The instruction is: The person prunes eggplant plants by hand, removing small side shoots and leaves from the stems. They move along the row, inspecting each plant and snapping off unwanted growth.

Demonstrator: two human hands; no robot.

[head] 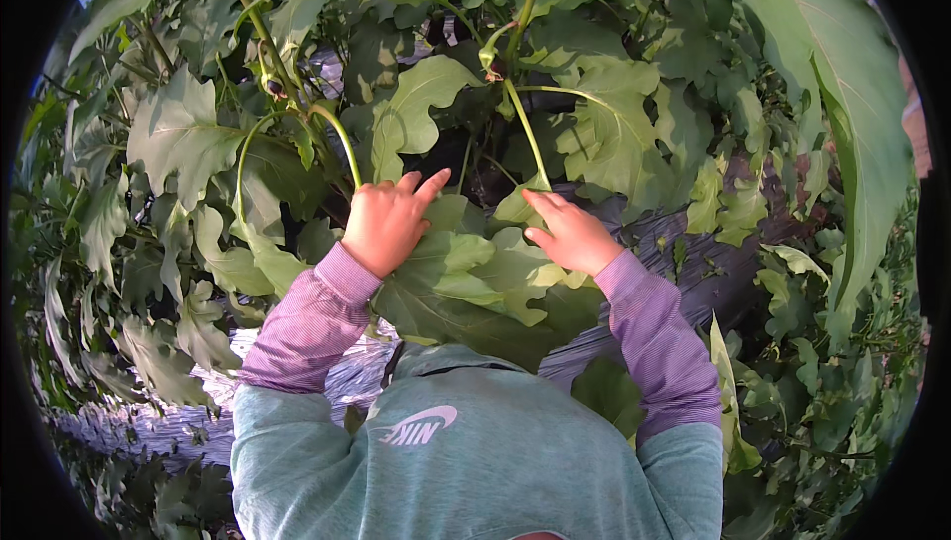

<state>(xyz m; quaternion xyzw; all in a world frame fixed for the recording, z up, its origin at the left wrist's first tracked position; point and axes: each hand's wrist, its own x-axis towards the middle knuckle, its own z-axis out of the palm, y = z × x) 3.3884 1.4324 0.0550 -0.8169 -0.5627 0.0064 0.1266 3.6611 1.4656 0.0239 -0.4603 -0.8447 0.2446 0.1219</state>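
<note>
My left hand (383, 224) is among the leaves of an eggplant plant, its index finger stretched out to the upper right. A curved green leaf stalk (343, 140) runs down behind its knuckles. Whether the hidden fingers grip that stalk cannot be seen. Across from it, my right hand (572, 234) touches the base of a lobed eggplant leaf (513, 207) with its fingertips, where a straight leaf stalk (527, 131) joins the blade. Its thumb is apart from the fingers. Broad eggplant leaves (475, 272) spread between and below both hands.
Upright eggplant stems (252, 9) rise ahead, with a small dark young fruit (273, 87) on the left and a green calyx (487, 57) at centre. Shiny plastic mulch film (669, 265) covers the ground. A large leaf (839, 94) hangs close at the right.
</note>
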